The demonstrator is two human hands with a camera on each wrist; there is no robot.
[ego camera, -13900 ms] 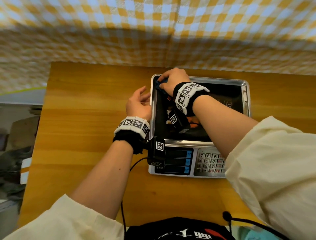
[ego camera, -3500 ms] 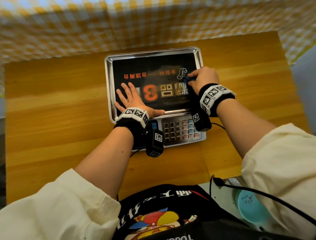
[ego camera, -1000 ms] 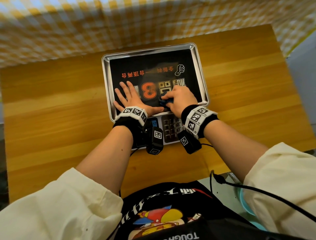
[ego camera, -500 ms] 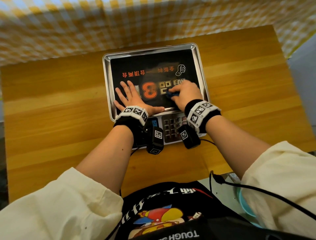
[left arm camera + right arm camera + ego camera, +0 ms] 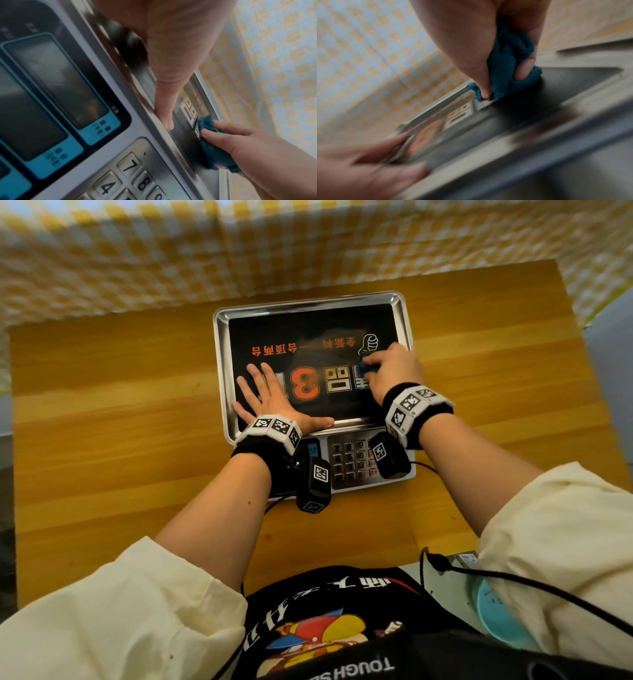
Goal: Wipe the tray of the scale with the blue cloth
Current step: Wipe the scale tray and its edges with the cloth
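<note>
Yellow checked cloth (image 5: 137, 258) is hung behind a wooden table (image 5: 102, 422) on which the scale (image 5: 356, 463) stands. Its steel tray (image 5: 221, 364), lined black with printed characters, is pressed by the flat, spread left hand (image 5: 270, 402). The bunched blue cloth (image 5: 370, 368) is gripped in the curled right hand (image 5: 394, 374) against the tray's right side.

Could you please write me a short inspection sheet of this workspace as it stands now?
Surface: wooden table, scale on it.
Job's things: steel scale tray with black printed liner; crumpled blue cloth on the liner's right side.
Clutter: nothing seen on the table besides the scale; its keypad is partly hidden by the wrist cameras.
Hands: left hand lies flat on the tray's near-left part; right hand grips the cloth.
Cables: black cable crosses the lap at the right.
Surroundings: yellow-and-white checked fabric behind the table.
</note>
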